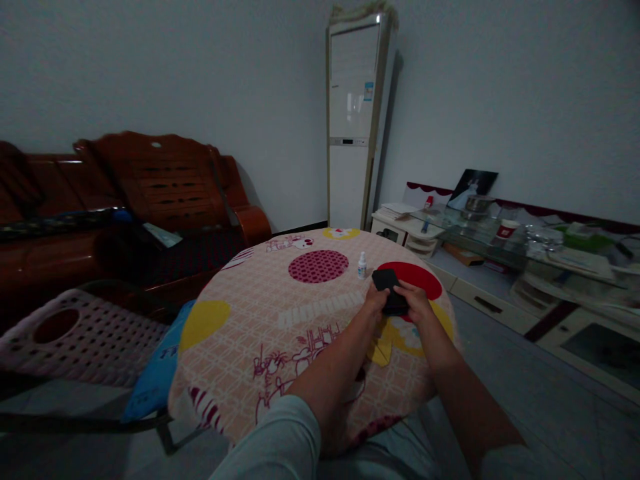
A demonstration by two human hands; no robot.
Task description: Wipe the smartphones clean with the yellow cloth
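Both my hands are closed on a flat black rectangular object (385, 280), held at the right side of the round table; its exact kind cannot be made out. My left hand (375, 299) grips its left edge, and my right hand (416, 300) grips the right edge, thumbs on top. Just beyond it, a small white bottle (362, 267) with a blue-marked label stands upright. Below the hands a yellow folded piece (381, 351), perhaps a cloth, lies partly behind my left forearm. A patterned tablecloth (260, 293) covers the table.
A woven chair (90, 333) with a blue bag or cushion (160, 367) stands at the left, before a wooden sofa (165, 180). A tall white air conditioner (347, 173) fills the corner. On the right, a low cabinet (480, 297) with a glass top holds a paper cup (506, 231).
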